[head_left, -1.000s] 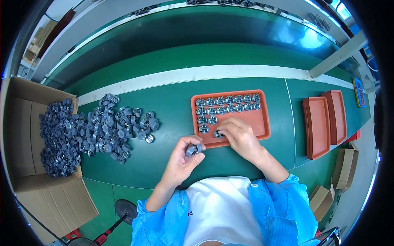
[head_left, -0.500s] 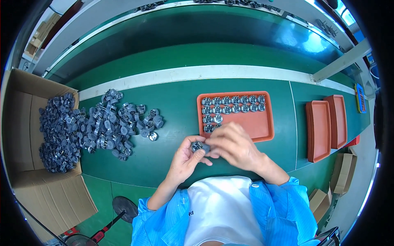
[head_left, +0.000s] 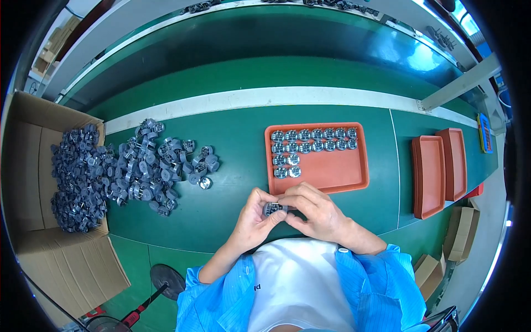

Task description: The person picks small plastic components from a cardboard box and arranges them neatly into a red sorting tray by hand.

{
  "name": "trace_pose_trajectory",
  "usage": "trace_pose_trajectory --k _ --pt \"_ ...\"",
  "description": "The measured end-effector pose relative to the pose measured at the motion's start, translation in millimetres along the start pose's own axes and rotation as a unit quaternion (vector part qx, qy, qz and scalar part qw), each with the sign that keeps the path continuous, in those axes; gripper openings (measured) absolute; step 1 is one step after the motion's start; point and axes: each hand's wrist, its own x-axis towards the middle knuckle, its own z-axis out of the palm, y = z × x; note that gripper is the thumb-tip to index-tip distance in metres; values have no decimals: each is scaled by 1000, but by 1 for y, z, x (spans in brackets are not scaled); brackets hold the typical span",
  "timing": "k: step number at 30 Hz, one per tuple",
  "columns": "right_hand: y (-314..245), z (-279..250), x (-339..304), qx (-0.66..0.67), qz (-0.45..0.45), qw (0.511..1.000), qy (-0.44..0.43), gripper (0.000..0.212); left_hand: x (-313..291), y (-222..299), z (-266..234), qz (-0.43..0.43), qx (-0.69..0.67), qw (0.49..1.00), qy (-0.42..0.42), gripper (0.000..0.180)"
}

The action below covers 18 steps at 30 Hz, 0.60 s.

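A small round grey part (head_left: 272, 208) with shiny metal pieces inside sits in my left hand (head_left: 251, 221), gripped between thumb and fingers. My right hand (head_left: 316, 214) meets it from the other side, fingers pinched at the part's right edge. Both hands are just in front of an orange-red tray (head_left: 332, 170). Similar round parts (head_left: 304, 135) stand in that tray with their metal sides up, in rows from its upper left corner. To the left, a loose heap of the same grey parts (head_left: 149, 166) is spread on the green table (head_left: 238, 149).
A cardboard box (head_left: 26, 166) lies on its side at the left, grey parts spilling from its mouth. Stacked empty trays (head_left: 430, 177) stand at the right, with another tray (head_left: 456, 166) beside them. A white strip (head_left: 249, 98) crosses behind the work area.
My right hand has come down and left onto the part, where its fingers were blurred above it before. A part in the tray's front row that the hand covered now shows.
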Motion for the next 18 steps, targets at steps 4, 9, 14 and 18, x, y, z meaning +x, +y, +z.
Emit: trace_pose_trajectory --k 4,9,14,18 --pt "6 -4 -3 53 26 998 10 37 1 17 -4 -111 -233 966 15 24" --pt "10 4 -7 272 112 953 74 33 1 25 -4 -88 -144 985 13 35" --pt "3 -4 1 17 31 999 21 29 -6 12 -6 -75 -43 996 31 31" --pt "12 7 -7 -23 18 1000 10 23 -6 20 2 -80 87 993 29 25"
